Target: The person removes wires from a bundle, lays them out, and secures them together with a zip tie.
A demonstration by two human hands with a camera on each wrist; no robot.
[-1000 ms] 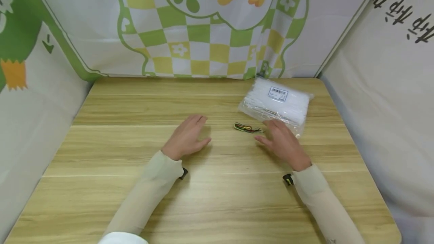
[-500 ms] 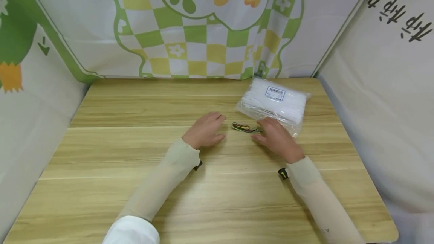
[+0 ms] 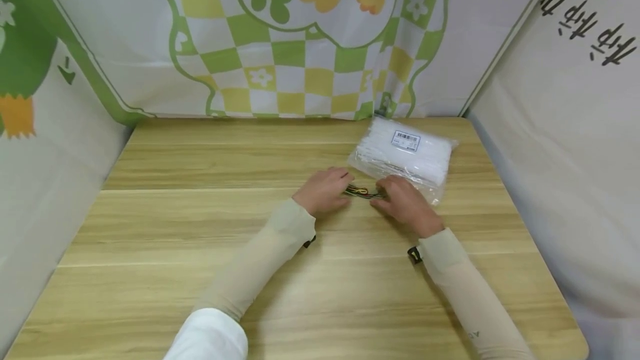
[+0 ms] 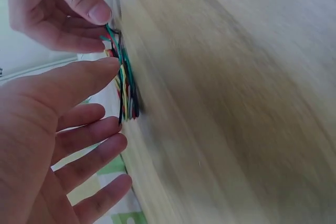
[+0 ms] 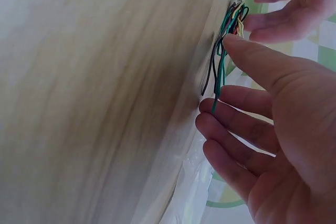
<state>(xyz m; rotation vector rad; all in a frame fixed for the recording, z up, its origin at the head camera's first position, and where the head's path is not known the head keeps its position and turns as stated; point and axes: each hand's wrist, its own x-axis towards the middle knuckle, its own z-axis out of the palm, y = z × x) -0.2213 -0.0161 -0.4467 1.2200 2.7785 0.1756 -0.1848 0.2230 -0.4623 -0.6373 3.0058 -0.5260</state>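
Note:
A small folded bundle of thin wires point(image 3: 359, 190), black, green, yellow and red, lies on the wooden table between the two hands. From its left, my left hand point(image 3: 326, 190) reaches the folded end; in the left wrist view its thumb and spread fingers point(image 4: 94, 153) stand apart beside the wires point(image 4: 126, 93). At the loose ends is my right hand point(image 3: 406, 204), whose thumb and gently bent fingers point(image 5: 231, 169) have a gap between them in the right wrist view. The wires point(image 5: 224, 51) run past that thumb toward the fingertips. Exact contact is unclear.
Just behind the right hand lies a clear plastic bag point(image 3: 407, 151) of white strips with a barcode label. The wooden table point(image 3: 175, 226) has fabric walls at its back and sides. A dark wrist camera point(image 3: 414, 255) shows under the right sleeve.
My left hand has moved right across the table up to the folded end of the wire bundle. The right hand has shifted slightly onto the loose ends. The bag stays put.

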